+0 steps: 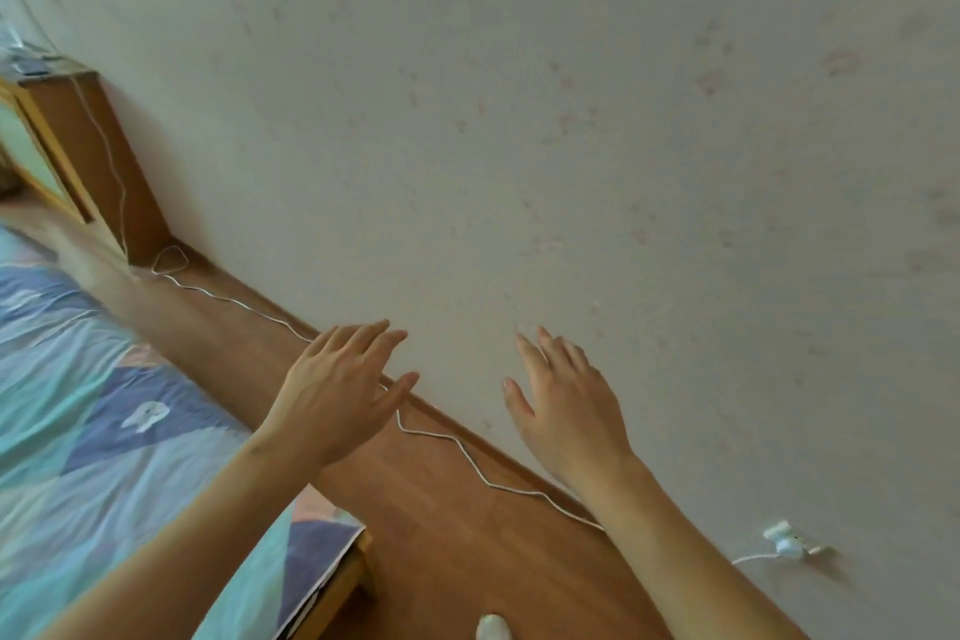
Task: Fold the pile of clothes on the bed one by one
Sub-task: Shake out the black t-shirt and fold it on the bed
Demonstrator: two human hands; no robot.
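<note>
The view is tilted and faces a wall rather than the pile of clothes, which is out of sight. My left hand (340, 387) is stretched forward with its fingers spread and holds nothing. My right hand (563, 403) is raised beside it, palm toward the wall, fingers apart and empty. The bed (93, 411), covered with a blue, teal and purple patterned sheet, lies at the lower left under my left forearm. No garment shows on the visible part of the bed.
A pale patterned wall (571, 120) fills most of the view. A strip of wooden floor (426, 509) runs between bed and wall, with a white cable (467, 457) along it to a plug (787, 543). A wooden cabinet (98, 156) stands at the far left.
</note>
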